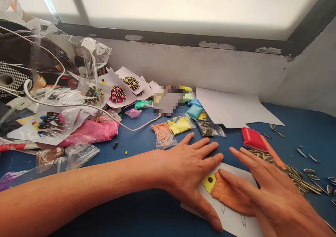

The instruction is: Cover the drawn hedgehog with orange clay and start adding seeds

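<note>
A white paper (232, 221) lies at an angle in front of me, with pencilled legs drawn on it. On it sits a flattened animal shape of orange clay (233, 195), with a yellow clay head (208, 183) bearing a dark dot. My left hand (193, 170) is spread open over the paper's left side, its thumb on the sheet below the yellow head. Fingers stretched out, my right hand (270, 188) rests over the orange clay and hides its right part. Neither hand grips anything.
Sunflower seeds (296, 177) lie scattered at right, beside a red clay packet (254, 139). Beyond my left hand are bags of orange clay (164, 133) and yellow clay (181, 124). White sheets (236, 105), a pink cloth (91, 130) and a white cable (78, 105) lie farther back.
</note>
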`<state>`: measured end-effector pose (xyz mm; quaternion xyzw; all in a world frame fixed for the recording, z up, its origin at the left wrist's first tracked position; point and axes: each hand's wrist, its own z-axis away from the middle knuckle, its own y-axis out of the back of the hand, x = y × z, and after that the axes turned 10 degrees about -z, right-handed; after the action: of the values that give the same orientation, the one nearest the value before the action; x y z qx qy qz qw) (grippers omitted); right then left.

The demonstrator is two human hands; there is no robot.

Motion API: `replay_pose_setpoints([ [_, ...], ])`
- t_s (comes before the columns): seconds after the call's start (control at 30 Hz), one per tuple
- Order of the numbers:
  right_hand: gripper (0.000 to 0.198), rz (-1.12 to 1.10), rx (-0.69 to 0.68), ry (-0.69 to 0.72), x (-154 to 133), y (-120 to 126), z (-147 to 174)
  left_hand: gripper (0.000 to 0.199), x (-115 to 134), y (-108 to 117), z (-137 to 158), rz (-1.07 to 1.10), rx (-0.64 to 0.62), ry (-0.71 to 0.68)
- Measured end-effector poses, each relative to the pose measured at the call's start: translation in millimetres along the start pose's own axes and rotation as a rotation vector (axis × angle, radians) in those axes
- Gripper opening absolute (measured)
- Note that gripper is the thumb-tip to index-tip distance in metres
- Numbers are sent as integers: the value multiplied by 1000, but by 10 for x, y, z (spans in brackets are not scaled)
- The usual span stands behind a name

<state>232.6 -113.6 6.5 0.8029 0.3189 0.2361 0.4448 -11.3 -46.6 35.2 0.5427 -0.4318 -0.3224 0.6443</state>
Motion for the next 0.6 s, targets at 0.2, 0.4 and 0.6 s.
replay_pose_setpoints([
  [0.2,43,100,-32,-32,-27,78,-36,107,15,6,-11,-21,-22,16],
  [0.4,45,83,-52,-46,-51,136,16,103,-1,1,-22,-58,1,5],
  [0.6,41,111,-62,-66,-41,159,69,103,-19,30,6,-136,-25,49],
])
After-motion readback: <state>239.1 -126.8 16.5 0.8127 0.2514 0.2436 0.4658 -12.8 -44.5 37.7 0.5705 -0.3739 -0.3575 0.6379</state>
